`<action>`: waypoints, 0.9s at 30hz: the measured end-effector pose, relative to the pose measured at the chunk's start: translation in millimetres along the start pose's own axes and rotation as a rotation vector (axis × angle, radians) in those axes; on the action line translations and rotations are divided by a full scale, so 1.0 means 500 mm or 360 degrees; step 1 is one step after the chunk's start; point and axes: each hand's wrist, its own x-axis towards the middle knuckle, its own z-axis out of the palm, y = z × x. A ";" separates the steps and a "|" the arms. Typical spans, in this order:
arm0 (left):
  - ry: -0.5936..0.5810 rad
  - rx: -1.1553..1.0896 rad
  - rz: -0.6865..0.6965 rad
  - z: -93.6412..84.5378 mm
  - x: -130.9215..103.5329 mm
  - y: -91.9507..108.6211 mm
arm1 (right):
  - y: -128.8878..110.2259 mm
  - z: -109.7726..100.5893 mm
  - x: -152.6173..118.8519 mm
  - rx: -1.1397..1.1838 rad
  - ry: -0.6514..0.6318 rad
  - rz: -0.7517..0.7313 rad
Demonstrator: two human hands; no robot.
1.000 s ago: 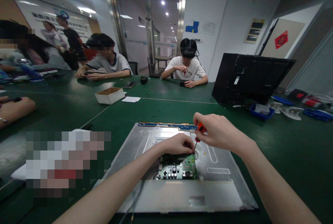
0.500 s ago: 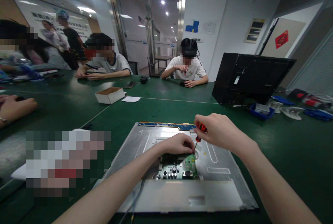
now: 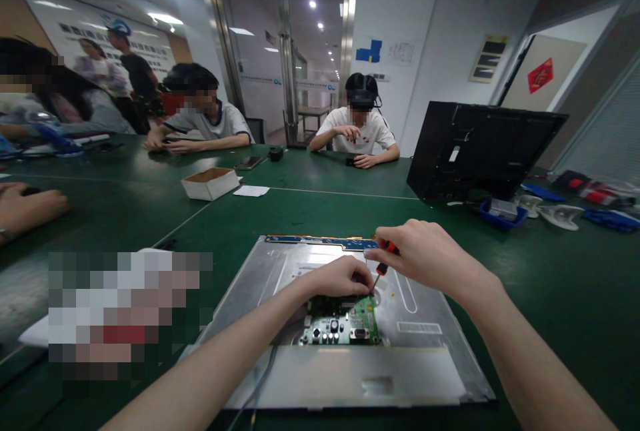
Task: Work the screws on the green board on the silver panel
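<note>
A screwdriver (image 3: 383,267) with a red and black handle is gripped in my right hand (image 3: 417,254). Its shaft slants down to the upper right corner of a green circuit board (image 3: 345,325). At that corner my left hand (image 3: 345,276) has its fingers curled and pinched together beside the screwdriver tip; whatever lies between them is hidden. The board sits on the silver metal back of a flat display panel (image 3: 430,367), which lies on the table. A narrow blue circuit strip (image 3: 315,240) runs along the panel's far edge.
A black monitor housing (image 3: 480,151) stands at the right, near a blue tray (image 3: 503,214). Farther off are a white box (image 3: 210,184) and a paper sheet (image 3: 251,191). A grey cable (image 3: 265,377) crosses the panel's left side. Other people sit around the green table (image 3: 320,211).
The fingers of my right hand have shifted around the screwdriver handle, with one now reaching farther left. My left hand and the panel stay in place.
</note>
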 end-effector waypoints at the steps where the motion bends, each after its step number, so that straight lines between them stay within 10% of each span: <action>1: 0.0001 0.0003 0.0000 0.000 0.001 -0.001 | -0.003 0.001 0.001 -0.0003 0.0004 -0.0021; 14: 0.0017 0.0024 0.0025 0.001 0.002 -0.002 | -0.003 -0.003 -0.008 0.0331 0.0010 -0.0253; 27: 0.0024 0.0041 0.0002 0.001 0.001 0.003 | -0.008 0.012 0.012 -0.0024 0.0081 -0.0005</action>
